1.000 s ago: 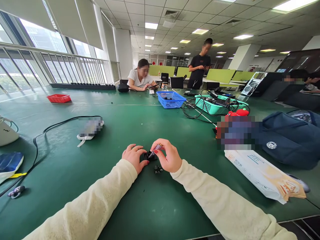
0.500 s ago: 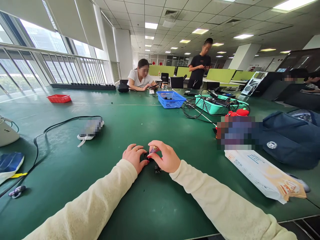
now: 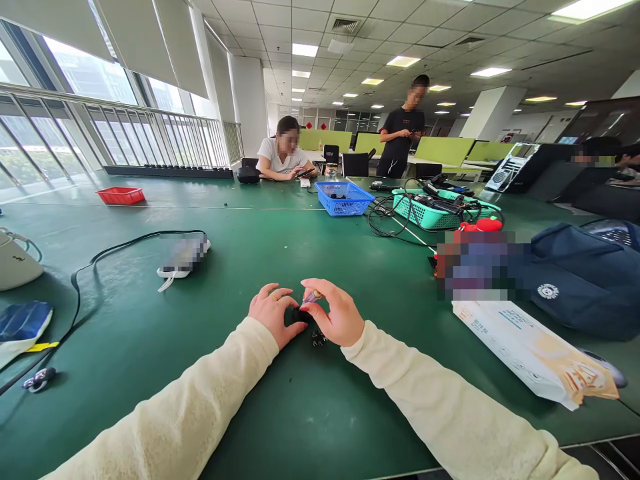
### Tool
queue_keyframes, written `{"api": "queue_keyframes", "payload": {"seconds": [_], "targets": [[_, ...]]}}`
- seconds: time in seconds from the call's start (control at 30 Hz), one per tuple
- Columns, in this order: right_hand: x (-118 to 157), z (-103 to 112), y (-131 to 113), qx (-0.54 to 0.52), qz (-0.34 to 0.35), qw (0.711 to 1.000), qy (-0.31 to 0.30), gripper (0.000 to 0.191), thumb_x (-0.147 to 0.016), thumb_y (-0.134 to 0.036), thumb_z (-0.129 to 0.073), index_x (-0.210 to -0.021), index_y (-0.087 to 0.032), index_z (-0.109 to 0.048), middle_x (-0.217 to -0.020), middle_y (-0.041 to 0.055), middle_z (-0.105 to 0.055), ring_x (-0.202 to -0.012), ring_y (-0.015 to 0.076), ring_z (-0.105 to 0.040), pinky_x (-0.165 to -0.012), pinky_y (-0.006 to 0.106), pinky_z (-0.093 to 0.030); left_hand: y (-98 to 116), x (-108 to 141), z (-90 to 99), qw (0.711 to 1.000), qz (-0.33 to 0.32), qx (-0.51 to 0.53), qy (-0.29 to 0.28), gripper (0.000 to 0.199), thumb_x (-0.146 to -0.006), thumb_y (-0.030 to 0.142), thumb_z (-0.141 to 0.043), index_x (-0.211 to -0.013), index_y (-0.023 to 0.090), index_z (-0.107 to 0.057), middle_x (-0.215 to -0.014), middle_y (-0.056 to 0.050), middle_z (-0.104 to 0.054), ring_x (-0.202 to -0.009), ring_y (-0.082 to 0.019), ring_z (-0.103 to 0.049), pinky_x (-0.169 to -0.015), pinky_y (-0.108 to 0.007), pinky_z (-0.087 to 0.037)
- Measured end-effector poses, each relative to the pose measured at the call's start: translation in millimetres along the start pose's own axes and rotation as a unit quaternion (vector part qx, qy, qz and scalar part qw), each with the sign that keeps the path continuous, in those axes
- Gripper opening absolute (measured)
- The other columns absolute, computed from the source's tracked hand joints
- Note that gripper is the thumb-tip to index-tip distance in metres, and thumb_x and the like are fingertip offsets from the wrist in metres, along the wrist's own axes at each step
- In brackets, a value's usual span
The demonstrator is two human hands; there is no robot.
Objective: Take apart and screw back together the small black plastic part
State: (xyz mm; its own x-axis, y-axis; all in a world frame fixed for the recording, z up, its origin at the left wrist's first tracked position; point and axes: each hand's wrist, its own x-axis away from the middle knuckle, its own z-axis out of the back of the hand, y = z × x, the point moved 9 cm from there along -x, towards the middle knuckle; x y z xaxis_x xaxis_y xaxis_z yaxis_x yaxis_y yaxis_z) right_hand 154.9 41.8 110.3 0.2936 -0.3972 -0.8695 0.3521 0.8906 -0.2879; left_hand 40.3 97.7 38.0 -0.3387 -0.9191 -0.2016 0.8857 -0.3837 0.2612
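Note:
My left hand (image 3: 274,312) rests on the green table, its thumb and fingers curled round a small black part (image 3: 301,315). The part's exact kind is hard to make out. My right hand (image 3: 334,313) pinches a small screwdriver (image 3: 313,297) with a see-through purplish handle. It slants down toward the black part, and its tip is hidden by the fingers. Just below the right hand lie several tiny black pieces (image 3: 319,338) on the tabletop.
On the right are a white-and-orange packet (image 3: 530,353) and a navy bag (image 3: 590,280). Farther back stand a blue basket (image 3: 345,208) and a teal basket (image 3: 425,217) of cables. A phone-like object (image 3: 184,257) lies left, a red tray (image 3: 120,195) beyond. Two people are behind the table.
The screwdriver leans over more to the right than before. My left thumb and fingers have shifted slightly around the black part. The whole view has moved a little.

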Motion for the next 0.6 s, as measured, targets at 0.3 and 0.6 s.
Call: {"api": "queue_keyframes", "payload": {"seconds": [0.3, 0.6], "targets": [[2, -16, -2, -0.024, -0.006, 0.998, -0.062, 0.043, -0.092, -0.011, -0.047, -0.131, -0.029, -0.045, -0.093, 0.0017, -0.067, -0.079, 0.0147, -0.064, -0.075, 0.030, -0.058, -1, -2, -7.1, 1.000, -0.016, 0.017, -0.003, 0.035, -0.067, 0.045, -0.073, -0.094, 0.023, -0.073, -0.125, -0.007, -0.067, -0.132, -0.036, -0.043, -0.112, -0.056, -0.033], [6, 14, 14, -0.002, -0.072, 0.995, 0.066, 0.035, -0.095, -0.016, -0.042, -0.129, -0.026, -0.042, -0.081, 0.0013, -0.061, -0.070, 0.0143, -0.060, -0.068, 0.030, -0.056, -2, -1, -1.6, 1.000, 0.004, 0.012, 0.002, 0.031, -0.064, 0.042, -0.077, -0.089, 0.024, -0.073, -0.126, -0.006, -0.067, -0.133, -0.038, -0.042, -0.109, -0.054, -0.038]]}}
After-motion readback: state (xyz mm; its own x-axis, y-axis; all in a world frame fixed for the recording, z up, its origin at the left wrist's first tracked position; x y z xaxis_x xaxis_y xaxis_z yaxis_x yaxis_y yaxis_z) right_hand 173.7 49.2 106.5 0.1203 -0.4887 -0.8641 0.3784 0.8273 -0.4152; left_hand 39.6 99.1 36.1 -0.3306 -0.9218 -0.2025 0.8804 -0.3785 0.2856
